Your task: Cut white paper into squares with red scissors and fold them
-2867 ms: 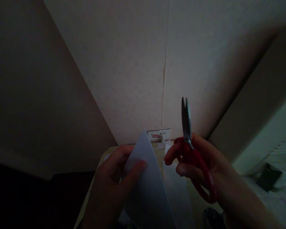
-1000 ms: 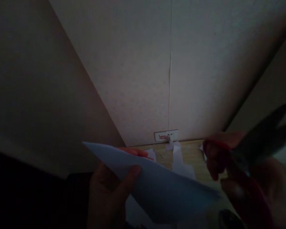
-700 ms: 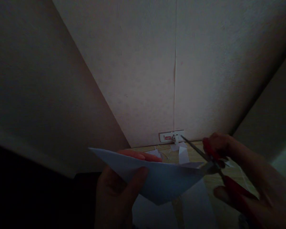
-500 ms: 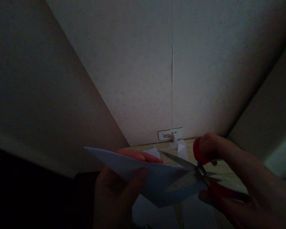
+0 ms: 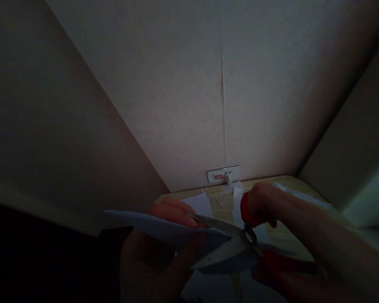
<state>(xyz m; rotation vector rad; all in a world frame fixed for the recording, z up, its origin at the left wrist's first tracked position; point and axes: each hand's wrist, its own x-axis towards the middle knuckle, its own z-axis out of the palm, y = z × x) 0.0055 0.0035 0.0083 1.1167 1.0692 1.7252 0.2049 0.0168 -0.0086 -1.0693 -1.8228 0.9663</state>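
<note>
My left hand (image 5: 161, 256) pinches a folded-looking sheet of pale paper (image 5: 142, 222), thumb on the near face and fingers behind it. A pair of scissors (image 5: 250, 236) with red handles is in my right hand (image 5: 290, 223), thumb and fingers in the loops. The blades stand apart, with the paper's right part between them. One blade lies above the paper's upper edge, near my left fingertips; the other crosses its near face. Dim light hides detail along the cut.
Below is a light wooden tabletop (image 5: 281, 182) with white paper pieces (image 5: 200, 205) and thin scraps on it. Behind it, a pale wall (image 5: 177, 105) carries a socket with a red switch (image 5: 223, 174) and a plug. Dark space lies at the lower left.
The scissors and my right hand have moved left and slightly down, the blades further along the paper. The paper has tilted flatter, and the view has shifted a little.
</note>
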